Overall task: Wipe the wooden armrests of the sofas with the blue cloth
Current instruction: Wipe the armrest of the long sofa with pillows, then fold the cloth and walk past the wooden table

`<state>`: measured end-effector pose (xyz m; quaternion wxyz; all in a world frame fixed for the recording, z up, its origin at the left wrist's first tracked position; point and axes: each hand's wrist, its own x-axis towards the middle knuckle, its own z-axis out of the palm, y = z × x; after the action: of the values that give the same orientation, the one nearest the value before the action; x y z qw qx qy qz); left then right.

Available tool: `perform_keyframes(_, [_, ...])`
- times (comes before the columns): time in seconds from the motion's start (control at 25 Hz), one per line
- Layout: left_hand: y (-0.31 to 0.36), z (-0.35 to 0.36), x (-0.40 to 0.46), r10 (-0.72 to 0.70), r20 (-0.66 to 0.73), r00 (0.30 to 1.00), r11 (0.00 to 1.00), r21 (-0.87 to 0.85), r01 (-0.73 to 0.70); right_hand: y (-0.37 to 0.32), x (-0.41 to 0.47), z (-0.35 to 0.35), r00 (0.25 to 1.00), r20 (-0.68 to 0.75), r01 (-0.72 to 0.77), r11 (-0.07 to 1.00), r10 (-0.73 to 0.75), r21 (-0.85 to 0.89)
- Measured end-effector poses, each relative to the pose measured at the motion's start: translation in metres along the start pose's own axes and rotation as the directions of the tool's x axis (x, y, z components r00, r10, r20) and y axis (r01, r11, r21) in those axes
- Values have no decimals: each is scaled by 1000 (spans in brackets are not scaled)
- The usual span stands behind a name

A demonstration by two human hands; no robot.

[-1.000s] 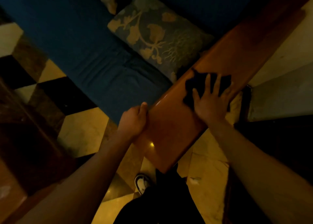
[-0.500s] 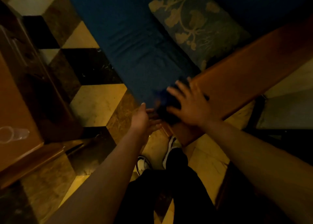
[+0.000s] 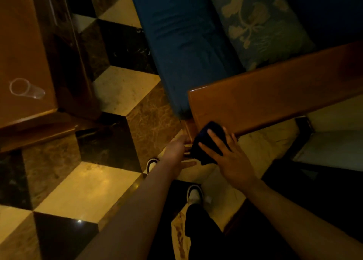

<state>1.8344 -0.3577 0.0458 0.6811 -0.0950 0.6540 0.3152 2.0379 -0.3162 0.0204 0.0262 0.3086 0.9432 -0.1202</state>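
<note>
my right hand (image 3: 233,161) presses the dark blue cloth (image 3: 214,127) with flat fingers; my left hand (image 3: 176,151) is open. pushing past the end of the brown wooden armrest (image 3: 265,102) under my fingers would drop it.

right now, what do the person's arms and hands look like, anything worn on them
The left arm and right arm are bare, with no sleeves in view up to the frame edge. The left hand and right hand are bare too. They have no gloves, and no watch, band or ring shows, though the light is dim.

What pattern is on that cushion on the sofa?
Pale floral scrolls on the grey-blue fabric cushion; head view.
</note>
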Motion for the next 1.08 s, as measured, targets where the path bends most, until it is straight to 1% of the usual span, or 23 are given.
perform_keyframes(0.04, [-15, 9, -5, 1, 23, 1000, 1000, 21, -2, -4, -13, -5, 996, 22, -93, 981, 91, 173])
perform_keyframes(0.08, [-27, 17, -11, 11, 34, 999, 999, 36, -12, -13, -20, -11, 983, 52, -181, 921, 174, 346])
perform_keyframes(0.12, [-36, 23, -18, 18, 38, 999, 999, 36, -19, -25, -21, -15, 968, 75, -244, 842, 238, 481])
perform_keyframes(0.16, [-45, 27, -27, 23, 41, 999, 1000, 10, -23, -40, -20, -19, 953, 78, -284, 771, 293, 570])
perform_keyframes(0.2, [-51, 28, -37, 35, 49, 998, 998, -52, -32, -57, -16, -24, 940, 74, -305, 723, 333, 620])
perform_keyframes(0.28, [-56, 18, -57, 110, 48, 993, 973, -209, -97, -86, -5, -30, 928, 90, -326, 667, 363, 670])
perform_keyframes(0.32, [-57, 6, -70, 170, 29, 985, 948, -277, -156, -102, 2, -36, 933, 109, -320, 653, 342, 686])
perform_keyframes(0.4, [-60, -30, -101, 267, -38, 963, 887, -380, -261, -140, 16, -53, 956, 179, -287, 624, 231, 727])
perform_keyframes(0.44, [-60, -50, -117, 286, -72, 955, 866, -407, -290, -158, 24, -64, 960, 225, -280, 580, 167, 765])
perform_keyframes(0.52, [-60, -95, -151, 305, -155, 940, 827, -447, -342, -194, 42, -88, 956, 291, -274, 462, 36, 844])
perform_keyframes(0.6, [-58, -137, -183, 299, -237, 924, 781, -496, -380, -230, 65, -106, 929, 367, -329, 344, -50, 879])
perform_keyframes(0.68, [-59, -178, -212, 291, -306, 906, 719, -555, -419, -272, 98, -117, 879, 465, -424, 274, -106, 863])
perform_keyframes(0.76, [-67, -222, -237, 277, -373, 886, 653, -603, -458, -325, 130, -118, 831, 539, -495, 261, -138, 829])
perform_keyframes(0.8, [-70, -244, -248, 282, -389, 877, 610, -633, -477, -348, 146, -118, 810, 571, -515, 300, -137, 803])
perform_keyframes(0.84, [-76, -268, -258, 291, -402, 868, 559, -664, -496, -372, 156, -119, 774, 609, -526, 362, -171, 770])
perform_keyframes(0.88, [-86, -297, -269, 308, -419, 854, 508, -687, -520, -405, 167, -121, 727, 654, -529, 438, -207, 727])
perform_keyframes(0.92, [-94, -321, -278, 322, -433, 842, 464, -702, -539, -431, 176, -120, 682, 696, -541, 484, -227, 688])
perform_keyframes(1.0, [-109, -362, -294, 338, -464, 819, 393, -721, -571, -473, 189, -120, 609, 736, -566, 488, -295, 664])
perform_keyframes(1.08, [-127, -410, -309, 336, -513, 790, 333, -720, -609, -526, 199, -118, 522, 754, -574, 490, -399, 656])
